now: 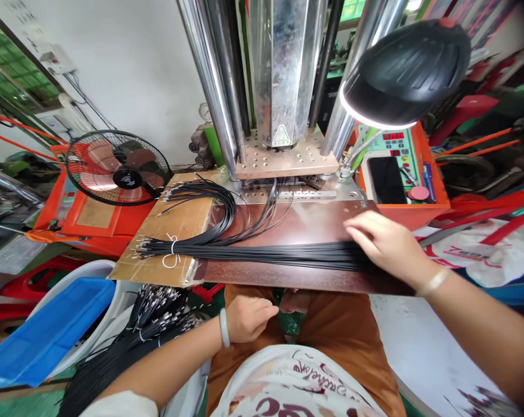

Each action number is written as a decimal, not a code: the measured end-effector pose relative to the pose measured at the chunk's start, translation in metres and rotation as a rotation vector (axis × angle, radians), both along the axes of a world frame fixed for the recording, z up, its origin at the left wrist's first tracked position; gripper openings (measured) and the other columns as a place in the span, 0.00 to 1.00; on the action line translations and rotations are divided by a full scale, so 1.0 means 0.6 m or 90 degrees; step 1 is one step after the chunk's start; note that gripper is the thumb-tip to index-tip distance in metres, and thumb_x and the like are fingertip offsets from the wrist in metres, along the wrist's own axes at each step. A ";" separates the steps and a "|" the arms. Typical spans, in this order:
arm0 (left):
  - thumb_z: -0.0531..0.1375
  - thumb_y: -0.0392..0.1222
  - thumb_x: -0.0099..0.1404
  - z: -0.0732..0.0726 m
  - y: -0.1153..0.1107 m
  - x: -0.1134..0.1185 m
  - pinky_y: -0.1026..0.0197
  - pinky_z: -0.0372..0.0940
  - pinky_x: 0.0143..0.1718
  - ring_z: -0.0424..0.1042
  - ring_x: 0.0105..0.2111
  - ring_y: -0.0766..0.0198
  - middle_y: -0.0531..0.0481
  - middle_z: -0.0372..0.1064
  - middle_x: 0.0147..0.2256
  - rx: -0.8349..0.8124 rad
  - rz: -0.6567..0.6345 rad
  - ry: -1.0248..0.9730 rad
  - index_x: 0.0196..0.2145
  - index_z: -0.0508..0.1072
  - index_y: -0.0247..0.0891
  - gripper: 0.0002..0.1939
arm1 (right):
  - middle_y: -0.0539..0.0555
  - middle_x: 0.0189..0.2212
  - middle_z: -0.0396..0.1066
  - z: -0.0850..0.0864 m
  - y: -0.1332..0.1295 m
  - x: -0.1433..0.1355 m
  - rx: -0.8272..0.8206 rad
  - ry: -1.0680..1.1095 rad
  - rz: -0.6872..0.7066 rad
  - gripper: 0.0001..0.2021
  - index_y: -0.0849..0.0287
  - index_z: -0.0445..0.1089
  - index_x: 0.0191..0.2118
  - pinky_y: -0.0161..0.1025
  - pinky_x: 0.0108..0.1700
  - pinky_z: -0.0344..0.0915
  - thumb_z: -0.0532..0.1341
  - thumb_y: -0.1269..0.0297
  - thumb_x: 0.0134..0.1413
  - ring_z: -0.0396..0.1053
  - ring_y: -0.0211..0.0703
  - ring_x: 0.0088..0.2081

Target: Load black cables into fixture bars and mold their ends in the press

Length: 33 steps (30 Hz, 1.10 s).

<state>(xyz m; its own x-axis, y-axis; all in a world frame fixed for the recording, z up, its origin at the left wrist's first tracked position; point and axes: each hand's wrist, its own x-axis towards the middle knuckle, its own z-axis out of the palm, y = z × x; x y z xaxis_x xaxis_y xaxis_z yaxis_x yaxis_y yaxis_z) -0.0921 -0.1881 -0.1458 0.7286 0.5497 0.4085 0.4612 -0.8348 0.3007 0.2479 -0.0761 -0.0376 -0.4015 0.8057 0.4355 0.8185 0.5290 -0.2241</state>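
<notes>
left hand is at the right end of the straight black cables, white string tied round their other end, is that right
Wrong hand: it's the right hand at that end of the black cables, as the head view shows; the left hand is over the lap. The white string is correct.

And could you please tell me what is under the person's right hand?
Black cables, laid along the brown table, run in beneath the right hand. The hand covers the rest, so where they end there cannot be seen.
</notes>
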 end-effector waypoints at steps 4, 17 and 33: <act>0.47 0.35 0.69 0.158 0.085 0.070 0.57 0.67 0.38 0.70 0.36 0.59 0.45 0.73 0.35 0.032 0.058 0.058 0.44 0.72 0.36 0.15 | 0.65 0.44 0.69 0.037 0.142 -0.041 -0.047 -0.301 -0.043 0.20 0.63 0.69 0.51 0.41 0.31 0.57 0.44 0.62 0.68 0.70 0.51 0.38; 0.60 0.50 0.66 0.212 0.236 0.151 0.54 0.65 0.46 0.71 0.44 0.53 0.42 0.69 0.45 -0.230 0.167 0.332 0.48 0.69 0.34 0.18 | 0.59 0.43 0.67 0.015 0.134 0.103 -0.070 -0.072 0.001 0.22 0.58 0.68 0.56 0.44 0.43 0.64 0.57 0.53 0.59 0.67 0.49 0.40; 0.65 0.52 0.55 0.236 0.319 0.226 0.67 0.59 0.23 0.63 0.19 0.71 0.57 0.65 0.19 -0.935 0.044 0.114 0.26 0.69 0.35 0.17 | 0.50 0.31 0.72 0.048 0.003 0.113 -0.023 0.234 -0.159 0.14 0.55 0.74 0.48 0.37 0.34 0.65 0.62 0.58 0.58 0.64 0.38 0.26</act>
<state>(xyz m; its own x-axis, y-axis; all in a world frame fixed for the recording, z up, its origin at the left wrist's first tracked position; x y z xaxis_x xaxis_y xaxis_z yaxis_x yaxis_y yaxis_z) 0.0435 0.0030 -0.0043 0.6641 0.4162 -0.6211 0.6077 0.1835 0.7727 0.3155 -0.0744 -0.0089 -0.0167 0.8758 0.4825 0.7830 0.3115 -0.5384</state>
